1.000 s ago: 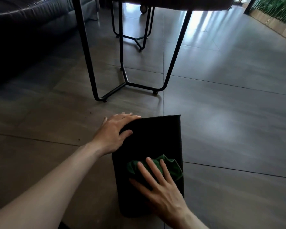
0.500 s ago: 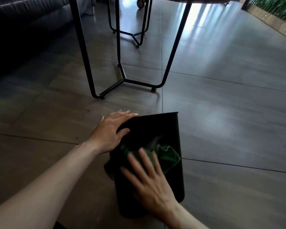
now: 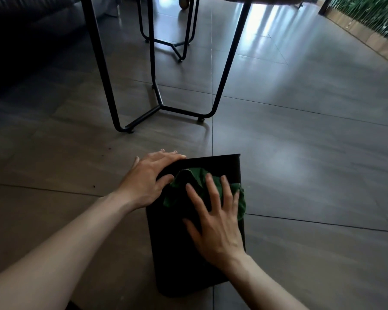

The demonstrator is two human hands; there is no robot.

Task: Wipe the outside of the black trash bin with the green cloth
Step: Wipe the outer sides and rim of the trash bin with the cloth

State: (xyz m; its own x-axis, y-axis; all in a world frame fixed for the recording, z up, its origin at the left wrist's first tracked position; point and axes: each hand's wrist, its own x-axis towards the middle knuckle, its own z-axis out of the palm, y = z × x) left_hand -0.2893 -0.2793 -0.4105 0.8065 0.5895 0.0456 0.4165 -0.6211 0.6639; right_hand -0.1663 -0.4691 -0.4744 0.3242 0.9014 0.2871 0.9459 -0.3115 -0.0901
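From my head camera, the only view I have, the black trash bin [image 3: 177, 253] lies on its side on the tiled floor [image 3: 300, 175] right in front of me, its broad side wall facing up. My left hand [image 3: 148, 177] rests over the bin's far left corner, fingers fairly straight and the thumb lying on the upper face, steadying it rather than clutching it. My right hand [image 3: 213, 218] lies flat with fingers spread wide on the green cloth [image 3: 197, 175], pressing it against the upper half of that wall; the cloth bunches out past my fingertips and hangs a little over the right edge. To do this stroke well, I judge I should keep the palm flat and the pressure even, run the cloth the full length of the wall in overlapping passes, and keep the left hand braced so the bin does not skid on the smooth tiles (a light bin probably slides easily). The bunched cloth would cover more if I spread it out, and the other sides will want the bin rolled over. Counting: one bin, one cloth, two hands, and beyond them two black metal table frames [image 3: 157, 104] standing on the floor, plus a dark sofa [image 3: 20, 36] at the left.
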